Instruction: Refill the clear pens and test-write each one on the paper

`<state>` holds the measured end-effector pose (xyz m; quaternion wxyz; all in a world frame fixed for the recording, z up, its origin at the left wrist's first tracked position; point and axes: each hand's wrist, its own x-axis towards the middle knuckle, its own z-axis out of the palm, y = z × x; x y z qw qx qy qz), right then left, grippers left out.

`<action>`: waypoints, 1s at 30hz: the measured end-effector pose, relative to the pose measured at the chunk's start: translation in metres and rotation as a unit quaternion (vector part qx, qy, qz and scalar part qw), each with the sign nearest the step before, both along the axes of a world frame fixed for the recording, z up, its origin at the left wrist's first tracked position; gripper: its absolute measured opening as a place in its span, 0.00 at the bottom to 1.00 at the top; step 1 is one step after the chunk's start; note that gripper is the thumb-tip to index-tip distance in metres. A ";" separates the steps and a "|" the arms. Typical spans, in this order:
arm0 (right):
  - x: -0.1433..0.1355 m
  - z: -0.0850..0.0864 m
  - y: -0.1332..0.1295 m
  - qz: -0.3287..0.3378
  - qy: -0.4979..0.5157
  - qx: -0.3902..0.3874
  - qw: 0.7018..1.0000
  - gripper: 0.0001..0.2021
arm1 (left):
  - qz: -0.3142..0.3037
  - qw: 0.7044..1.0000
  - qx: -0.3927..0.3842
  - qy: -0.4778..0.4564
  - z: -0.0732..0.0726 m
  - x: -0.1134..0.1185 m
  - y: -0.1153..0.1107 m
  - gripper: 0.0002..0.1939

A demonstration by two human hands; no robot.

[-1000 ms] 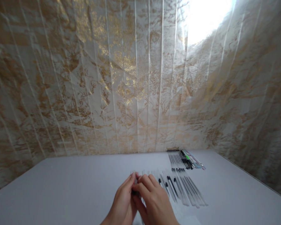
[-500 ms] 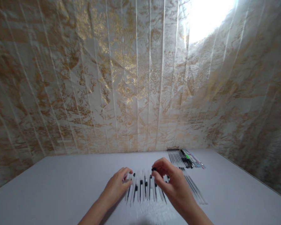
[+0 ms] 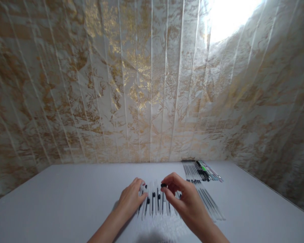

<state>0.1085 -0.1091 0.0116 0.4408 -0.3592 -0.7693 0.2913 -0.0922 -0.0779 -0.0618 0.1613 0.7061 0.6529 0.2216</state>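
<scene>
Over the surface (image 3: pixel 66 202), the right hand (image 3: pixel 186 201) pinches a black cap (image 3: pixel 163 185), probably light, stiff, best held by its sides; the left hand (image 3: pixel 130 198) hides its grip

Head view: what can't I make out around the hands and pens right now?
All in the head view:
- Row of pen parts: some hidden behind the right hand.
- Black piece in that hand's grip: too small; fingertips partly cover it.
- Left hand: its own fingers obscure whether it holds anything.
- Farther pens: any lettering too small, blurred.
- Forearms: cut off by the bottom edge.
</scene>
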 end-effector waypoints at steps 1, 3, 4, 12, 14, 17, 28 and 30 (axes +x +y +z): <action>0.000 -0.001 0.000 -0.001 0.000 -0.003 1.000 0.01 | 0.001 1.000 0.006 -0.001 0.001 0.000 -0.001 0.10; 0.001 -0.001 0.001 -0.004 -0.001 -0.010 1.000 0.01 | 0.002 1.000 0.016 -0.005 0.003 0.001 -0.003 0.10; 0.001 -0.001 0.002 -0.006 -0.001 -0.013 1.000 0.01 | -0.001 1.000 0.022 -0.008 0.004 0.002 -0.004 0.10; 0.007 -0.004 0.010 -0.018 -0.013 -0.009 1.000 0.04 | -0.138 0.979 0.071 -0.132 0.026 0.030 -0.029 0.10; 0.008 -0.005 0.013 -0.014 -0.015 -0.019 1.000 0.04 | -0.159 0.971 0.074 -0.161 0.030 0.037 -0.035 0.09; 0.009 -0.006 0.015 0.001 -0.013 -0.036 0.999 0.04 | -0.166 0.968 0.070 -0.174 0.034 0.041 -0.039 0.09; 0.013 -0.002 0.013 0.043 -0.022 -0.060 0.997 0.04 | -0.180 0.970 0.052 -0.157 0.037 0.038 -0.041 0.09; 0.013 -0.002 0.013 0.034 -0.037 -0.052 0.997 0.03 | -0.186 0.969 0.051 -0.152 0.039 0.038 -0.042 0.10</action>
